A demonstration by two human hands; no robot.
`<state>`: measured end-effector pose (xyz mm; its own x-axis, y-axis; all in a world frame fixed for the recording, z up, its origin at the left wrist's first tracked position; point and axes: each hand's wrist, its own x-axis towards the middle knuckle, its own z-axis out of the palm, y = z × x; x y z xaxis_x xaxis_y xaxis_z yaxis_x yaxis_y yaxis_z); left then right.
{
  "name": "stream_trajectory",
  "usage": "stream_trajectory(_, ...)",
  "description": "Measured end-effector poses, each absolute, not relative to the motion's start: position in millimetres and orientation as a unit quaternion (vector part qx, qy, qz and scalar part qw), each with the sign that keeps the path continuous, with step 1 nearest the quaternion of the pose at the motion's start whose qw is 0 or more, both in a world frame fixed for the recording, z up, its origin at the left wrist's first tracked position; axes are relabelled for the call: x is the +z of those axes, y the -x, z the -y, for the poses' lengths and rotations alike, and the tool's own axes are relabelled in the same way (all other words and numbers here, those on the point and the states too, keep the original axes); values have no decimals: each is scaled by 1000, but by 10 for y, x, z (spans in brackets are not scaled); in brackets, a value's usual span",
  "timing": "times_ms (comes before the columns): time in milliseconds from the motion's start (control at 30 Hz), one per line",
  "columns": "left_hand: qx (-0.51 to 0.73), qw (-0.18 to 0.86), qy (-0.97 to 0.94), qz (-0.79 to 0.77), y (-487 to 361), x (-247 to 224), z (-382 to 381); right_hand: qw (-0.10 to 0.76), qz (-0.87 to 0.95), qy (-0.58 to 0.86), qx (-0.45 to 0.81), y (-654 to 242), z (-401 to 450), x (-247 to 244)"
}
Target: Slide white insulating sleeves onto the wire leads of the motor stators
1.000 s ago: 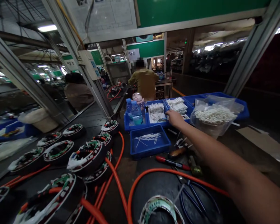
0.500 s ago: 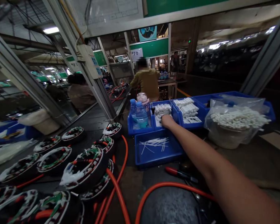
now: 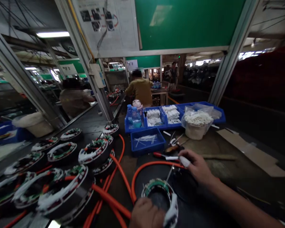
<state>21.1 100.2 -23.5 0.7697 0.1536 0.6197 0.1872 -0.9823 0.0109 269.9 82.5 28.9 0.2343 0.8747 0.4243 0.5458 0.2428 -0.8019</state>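
Observation:
A motor stator [image 3: 154,183], a ring with green, white and red parts around its rim, lies in front of me. My left hand [image 3: 146,213] is closed on its near left side, and the fingertips are partly hidden. To the upper right, my right hand [image 3: 197,166] pinches a short white tube [image 3: 172,158] between thumb and fingers. White wrapping covers one of its fingers. A thin light-coloured lead rises from the stator toward the right hand. Just beyond the tube lies a red-handled tool [image 3: 158,154]. An orange cable [image 3: 142,167] curves around the far side of the stator.
Several more stators [image 3: 61,152] with orange cables crowd the left side. A blue tray [image 3: 142,148] holds thin white strips. Behind it, blue bins [image 3: 156,126] hold white tubes and bottles. A bagged tub [image 3: 195,131] and cardboard [image 3: 249,152] are at right. A person [image 3: 140,90] sits beyond.
My right hand has come back from the tube bin toward me and now holds a white tube. My left hand and the stator have come into view as the camera tilted.

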Motion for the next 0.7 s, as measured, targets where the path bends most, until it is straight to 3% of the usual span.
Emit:
stream_trajectory(100,-289,-14,945,150,-213,-123,-891,541,547,590,246,-2550,-162,270)
stream_trajectory(267,-180,-26,959,217,-220,54,-760,489,533,629,285,-2297,344,136)
stream_trajectory(500,-145,6,960,239,-236,77,-718,523,499,652,231,-2210,408,-33)
stream_trajectory(700,-145,15,961,234,-242,77,-724,483,507,599,387,-2142,214,70)
